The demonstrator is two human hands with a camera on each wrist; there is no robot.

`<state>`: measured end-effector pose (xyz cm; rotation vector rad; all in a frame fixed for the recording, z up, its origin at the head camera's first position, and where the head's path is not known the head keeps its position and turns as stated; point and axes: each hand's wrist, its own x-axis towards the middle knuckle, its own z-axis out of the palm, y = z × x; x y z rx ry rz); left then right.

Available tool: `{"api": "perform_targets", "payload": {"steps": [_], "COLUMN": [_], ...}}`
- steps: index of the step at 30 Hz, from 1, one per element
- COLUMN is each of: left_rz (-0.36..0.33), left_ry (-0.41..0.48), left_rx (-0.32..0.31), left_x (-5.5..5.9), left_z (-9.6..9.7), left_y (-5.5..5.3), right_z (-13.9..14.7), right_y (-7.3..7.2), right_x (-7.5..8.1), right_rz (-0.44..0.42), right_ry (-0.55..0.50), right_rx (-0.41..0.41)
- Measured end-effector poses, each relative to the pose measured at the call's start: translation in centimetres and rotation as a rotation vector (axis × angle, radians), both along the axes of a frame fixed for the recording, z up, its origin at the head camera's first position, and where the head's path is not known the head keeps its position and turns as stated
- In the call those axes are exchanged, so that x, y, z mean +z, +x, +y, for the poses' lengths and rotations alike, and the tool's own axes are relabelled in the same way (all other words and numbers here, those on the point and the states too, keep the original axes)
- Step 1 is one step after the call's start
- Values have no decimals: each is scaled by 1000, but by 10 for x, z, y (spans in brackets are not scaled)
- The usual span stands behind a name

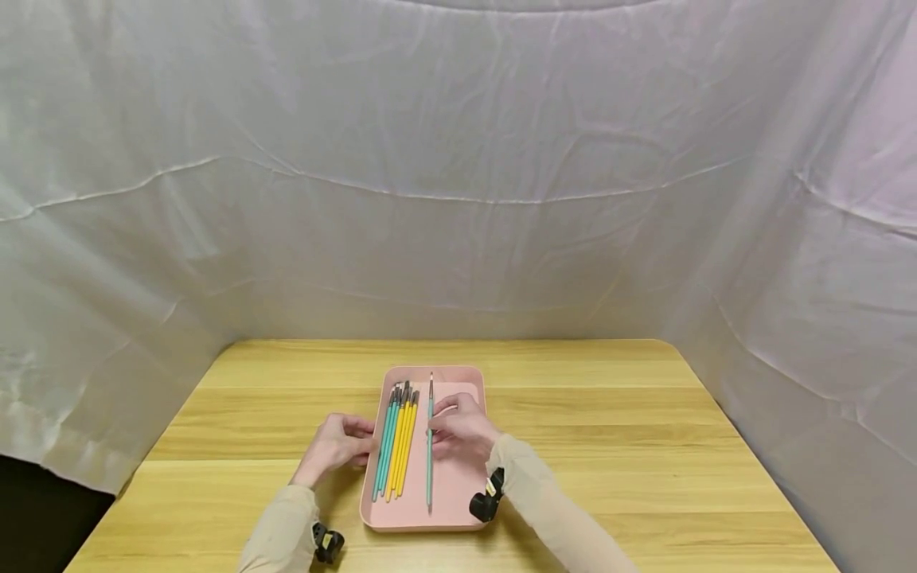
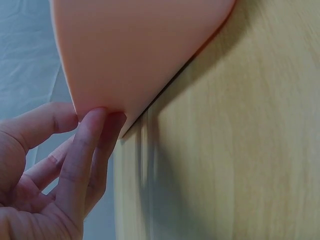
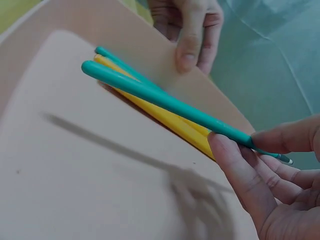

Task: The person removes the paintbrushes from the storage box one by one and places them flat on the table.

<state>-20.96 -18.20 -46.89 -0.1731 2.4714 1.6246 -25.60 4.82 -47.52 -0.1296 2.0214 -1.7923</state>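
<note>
My right hand (image 1: 462,426) pinches a teal paintbrush (image 3: 165,104) between thumb and fingertips, its bristles toward the far side. The brush is raised above the pink tray (image 1: 458,485), and its shadow falls on the tray floor in the right wrist view. At the tray's left side, my left hand (image 1: 339,446) grips the wall, thumb over the rim and fingers against the outside (image 2: 82,145). Inside, along that wall, lie several teal paintbrushes (image 1: 384,451) and several yellow paintbrushes (image 1: 402,455), side by side with bristles at the far end.
The tray stands on a wooden table (image 1: 609,446), lengthwise away from me. Grey cloth (image 1: 458,255) hangs behind the table and along both sides. Black wrist cameras (image 1: 487,497) are strapped over both beige sleeves (image 1: 555,509).
</note>
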Motion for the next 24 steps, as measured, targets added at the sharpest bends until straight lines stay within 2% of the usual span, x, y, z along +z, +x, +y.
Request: {"api": "perform_targets", "payload": {"steps": [6,15,24], "left_rz": [-1,-1,-1], "left_ry": [20,9,6], "left_rx": [-1,-12,-21], "left_x": [-1,-1,-1], "left_z": [0,0,0], "left_y": [-1,0,-1], "right_z": [14,42,75], "right_y": [0,6,11], "right_x": [3,6,7], "right_rz": [13,-45,-31], "right_ry": [-71,-229,-274], "right_rx": [66,141,183]}}
